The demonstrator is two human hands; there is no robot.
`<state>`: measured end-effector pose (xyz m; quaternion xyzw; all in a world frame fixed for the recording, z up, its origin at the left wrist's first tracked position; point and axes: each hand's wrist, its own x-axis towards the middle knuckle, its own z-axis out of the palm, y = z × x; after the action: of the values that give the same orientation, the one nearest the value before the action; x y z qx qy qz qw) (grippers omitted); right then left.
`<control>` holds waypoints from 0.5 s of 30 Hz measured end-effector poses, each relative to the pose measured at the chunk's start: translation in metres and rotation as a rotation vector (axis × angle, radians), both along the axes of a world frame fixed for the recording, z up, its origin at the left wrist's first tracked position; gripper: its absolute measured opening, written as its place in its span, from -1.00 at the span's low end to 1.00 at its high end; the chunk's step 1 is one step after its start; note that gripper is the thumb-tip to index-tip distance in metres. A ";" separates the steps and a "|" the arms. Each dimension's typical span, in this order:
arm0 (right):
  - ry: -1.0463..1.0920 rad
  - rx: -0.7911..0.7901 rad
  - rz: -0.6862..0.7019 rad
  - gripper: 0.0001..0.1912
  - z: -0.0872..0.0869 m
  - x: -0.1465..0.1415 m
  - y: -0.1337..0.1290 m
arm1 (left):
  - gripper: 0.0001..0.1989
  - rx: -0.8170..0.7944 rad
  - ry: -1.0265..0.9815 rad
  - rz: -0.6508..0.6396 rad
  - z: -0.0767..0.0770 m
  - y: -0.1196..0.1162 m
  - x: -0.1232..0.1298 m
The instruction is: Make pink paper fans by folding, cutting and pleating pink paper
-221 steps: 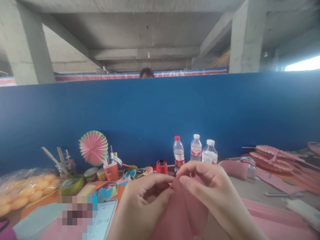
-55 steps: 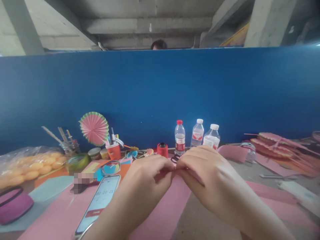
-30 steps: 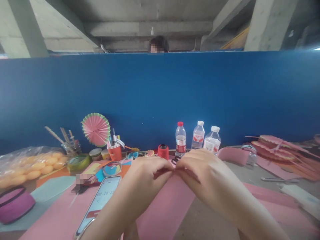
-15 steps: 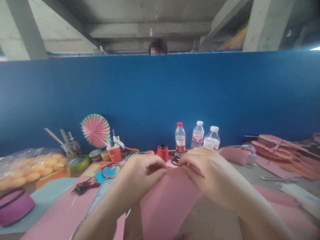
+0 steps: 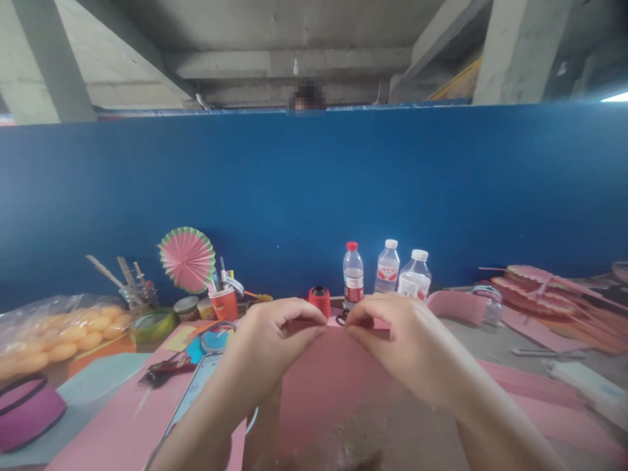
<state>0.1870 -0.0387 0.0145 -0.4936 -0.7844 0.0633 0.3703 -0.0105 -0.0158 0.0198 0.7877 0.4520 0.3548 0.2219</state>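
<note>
A pink sheet of paper (image 5: 333, 373) is held up by its far edge, its lower part blurred over the table. My left hand (image 5: 279, 340) pinches that edge between thumb and fingers, just left of the middle. On the right, my right hand (image 5: 387, 333) pinches the same edge, a short gap from the left. Behind the hands stand a red spool (image 5: 320, 301) and a bottle with a red cap (image 5: 353, 278). Black scissor handles (image 5: 342, 318) show between the fingers.
Two white-capped bottles (image 5: 387, 268) stand behind my right hand. To the left are a phone (image 5: 196, 386), an orange cup (image 5: 224, 302), a round paper fan (image 5: 186, 260) and a purple roll (image 5: 29, 409). Pink fans (image 5: 540, 294) lie right. A blue partition (image 5: 314, 183) rises behind; a head shows above it.
The pink sheet has tilted and its lower part is now blurred. My right hand has shifted slightly left and down. Both hands still pinch the edge.
</note>
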 end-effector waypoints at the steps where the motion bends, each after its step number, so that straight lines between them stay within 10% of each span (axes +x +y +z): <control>1: 0.012 -0.020 0.002 -0.81 0.000 0.000 0.000 | -0.87 0.016 0.006 -0.007 0.000 0.000 0.000; 15: 0.214 -0.099 0.062 -0.83 0.005 -0.006 -0.003 | -0.94 -0.037 -0.288 0.037 0.000 -0.011 0.016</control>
<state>0.1809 -0.0419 0.0194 -0.4771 -0.7511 0.1659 0.4250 0.0052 -0.0266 0.0203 0.7159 0.4365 0.4598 0.2925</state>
